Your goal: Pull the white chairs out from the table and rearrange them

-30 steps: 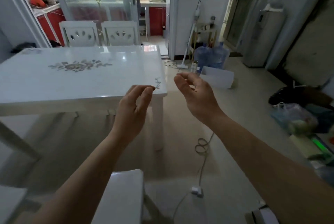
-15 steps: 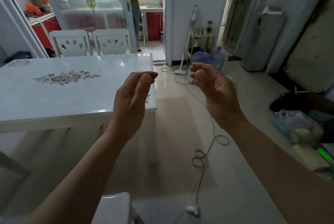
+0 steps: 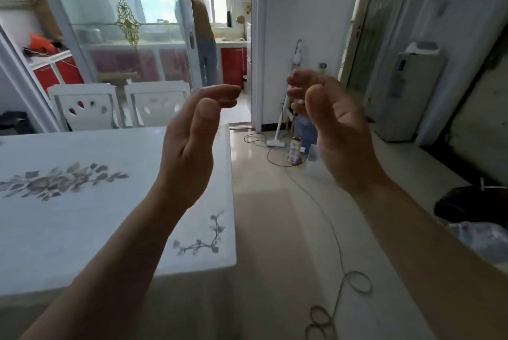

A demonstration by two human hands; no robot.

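Left hand (image 3: 189, 153): raised in the air above the tabletop's near right corner, palm facing inward. Its fingers (image 3: 220, 91) are loosely bent and released, grasping nothing.
Right hand (image 3: 338, 131): raised at the same height, apart from the left hand, over the floor beside the table, palm facing inward. Its fingers (image 3: 308, 78) are loosely curled and released, grasping nothing.
Chairs: two white, side by side at the tabletop's far edge, backs upright, well apart from both hands. The left chair (image 3: 85, 106) has cut-outs in its back. The right chair (image 3: 158, 103) is partly hidden behind the left hand.
Tabletop (image 3: 82, 229): white and glossy, with a flower print at the left and a vine print at the near right corner.
Cable (image 3: 338, 254): lies on the floor to the right of the table, looped at the near end.
Vacuum (image 3: 277, 131): white, leaning by the wall past the table.
Bag (image 3: 472, 205): black, on the floor at the right edge.
Person (image 3: 204, 45): stands in the kitchen beyond the glass door.
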